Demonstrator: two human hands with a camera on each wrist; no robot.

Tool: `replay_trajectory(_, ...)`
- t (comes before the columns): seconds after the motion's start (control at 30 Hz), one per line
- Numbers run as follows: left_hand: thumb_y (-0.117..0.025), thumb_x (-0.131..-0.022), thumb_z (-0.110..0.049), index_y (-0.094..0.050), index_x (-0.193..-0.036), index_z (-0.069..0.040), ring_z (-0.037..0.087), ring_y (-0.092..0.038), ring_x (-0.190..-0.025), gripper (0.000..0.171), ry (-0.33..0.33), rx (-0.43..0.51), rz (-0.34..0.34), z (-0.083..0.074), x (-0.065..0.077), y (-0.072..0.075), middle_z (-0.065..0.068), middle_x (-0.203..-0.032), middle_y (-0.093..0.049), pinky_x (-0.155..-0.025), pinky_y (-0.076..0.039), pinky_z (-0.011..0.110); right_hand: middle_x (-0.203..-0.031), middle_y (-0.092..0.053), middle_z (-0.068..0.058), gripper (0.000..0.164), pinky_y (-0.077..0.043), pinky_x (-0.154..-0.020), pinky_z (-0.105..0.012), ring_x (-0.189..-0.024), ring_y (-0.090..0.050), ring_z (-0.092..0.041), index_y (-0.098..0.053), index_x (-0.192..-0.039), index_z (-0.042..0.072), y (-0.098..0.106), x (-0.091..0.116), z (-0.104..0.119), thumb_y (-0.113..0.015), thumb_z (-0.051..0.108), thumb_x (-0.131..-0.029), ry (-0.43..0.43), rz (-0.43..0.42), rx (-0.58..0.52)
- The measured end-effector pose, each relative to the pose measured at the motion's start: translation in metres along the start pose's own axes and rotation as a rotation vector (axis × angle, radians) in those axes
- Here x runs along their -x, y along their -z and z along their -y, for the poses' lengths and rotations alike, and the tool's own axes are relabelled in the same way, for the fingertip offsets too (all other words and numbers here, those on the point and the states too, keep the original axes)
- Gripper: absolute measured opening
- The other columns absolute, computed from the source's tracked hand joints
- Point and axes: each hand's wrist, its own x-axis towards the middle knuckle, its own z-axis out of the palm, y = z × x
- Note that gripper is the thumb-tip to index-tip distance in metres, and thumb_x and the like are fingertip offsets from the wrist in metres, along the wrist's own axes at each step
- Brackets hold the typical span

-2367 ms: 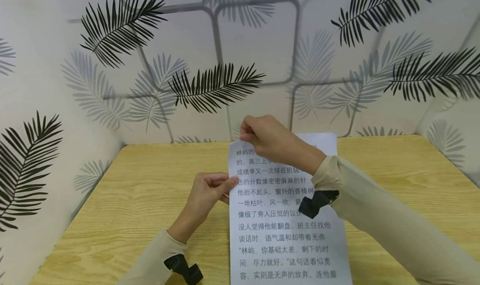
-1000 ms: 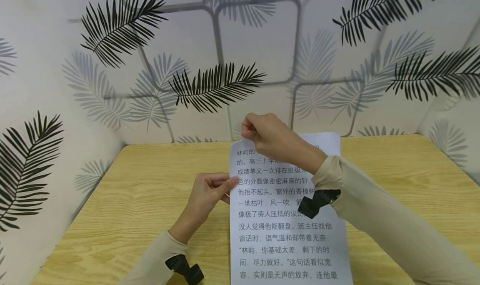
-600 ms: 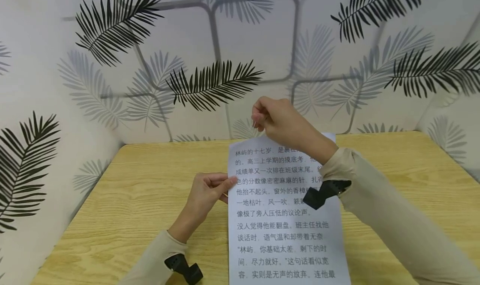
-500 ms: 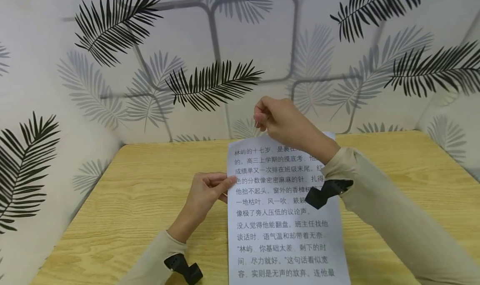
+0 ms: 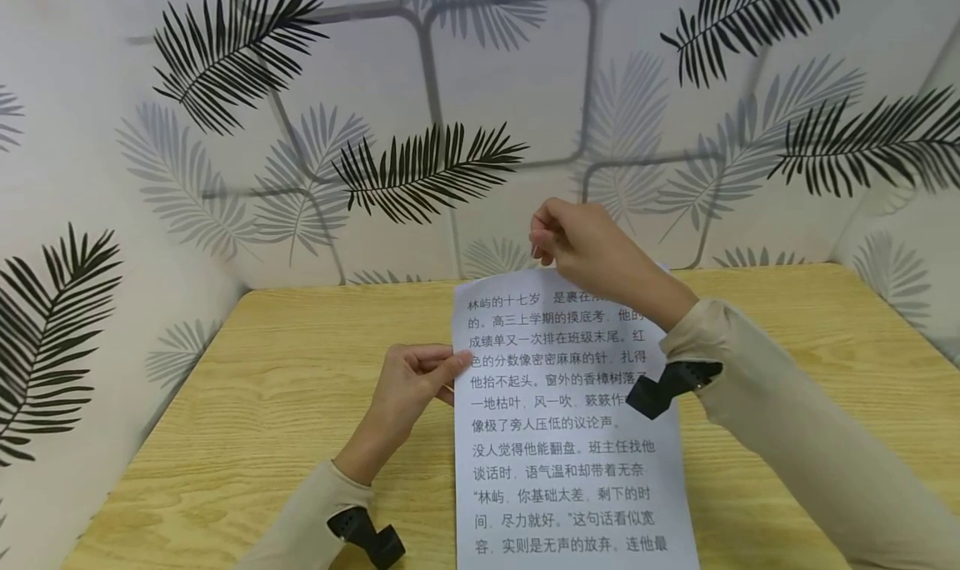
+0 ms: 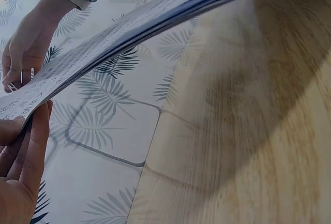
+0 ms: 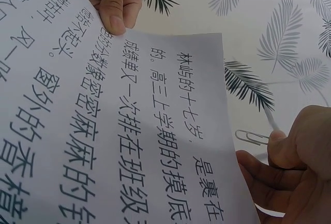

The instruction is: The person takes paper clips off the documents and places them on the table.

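Note:
My left hand [image 5: 408, 391] pinches the left edge of a thin stack of printed sheets [image 5: 562, 437], thumb on the front and fingers behind, as the left wrist view shows. A metal paper clip [image 7: 252, 137] is pinched between thumb and forefinger of my right hand [image 5: 581, 241], its looped end sticking out. That hand is just above the top edge of the sheets, and the clip stands apart from the paper in the right wrist view. The stack is raised and bowed over the table, seen from its side in the left wrist view.
A wood-grain table [image 5: 300, 370] lies under the sheets and runs to a wall covered in leaf-patterned paper [image 5: 420, 170]. Black wrist cameras [image 5: 367, 537] sit on both beige sleeves.
My right hand has left the top left corner of the sheets, rising and then moving right along the top edge with the paper clip. My left hand keeps its hold.

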Motion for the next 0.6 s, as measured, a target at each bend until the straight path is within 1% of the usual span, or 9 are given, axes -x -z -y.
replay_trajectory(0.17,-0.064,-0.092,-0.002,-0.068,-0.104,0.013,0.019,-0.070,-0.064,0.020,-0.006,-0.005,0.008,0.000,0.000,0.000,0.023,-0.088,-0.071,-0.055,-0.059,0.030,-0.082,-0.067,-0.012,0.008,-0.054,-0.073,-0.034,-0.077,-0.065,-0.022,-0.057,-0.090,-0.001,0.003,0.002,-0.005,-0.056,0.003,-0.097,0.003,-0.005,0.003)
replay_trajectory(0.37,-0.064,-0.091,-0.001,-0.069,-0.104,0.013,0.019,-0.070,-0.064,0.020,-0.013,-0.009,0.009,0.001,0.000,0.000,0.024,-0.089,-0.071,-0.055,-0.059,0.030,-0.079,-0.067,-0.012,0.009,-0.053,-0.072,-0.034,-0.075,-0.065,-0.023,-0.057,-0.088,-0.001,0.004,0.004,-0.009,-0.056,0.001,-0.096,0.018,-0.022,0.014)
replay_trajectory(0.6,-0.064,-0.091,-0.001,-0.068,-0.104,0.013,0.019,-0.070,-0.064,0.019,-0.014,-0.003,0.001,0.001,0.000,0.000,0.024,-0.089,-0.071,-0.056,-0.059,0.031,-0.081,-0.067,-0.012,0.009,-0.051,-0.073,-0.035,-0.076,-0.064,-0.023,-0.057,-0.089,0.000,0.005,0.008,-0.012,-0.055,0.003,-0.097,-0.006,-0.008,0.022)
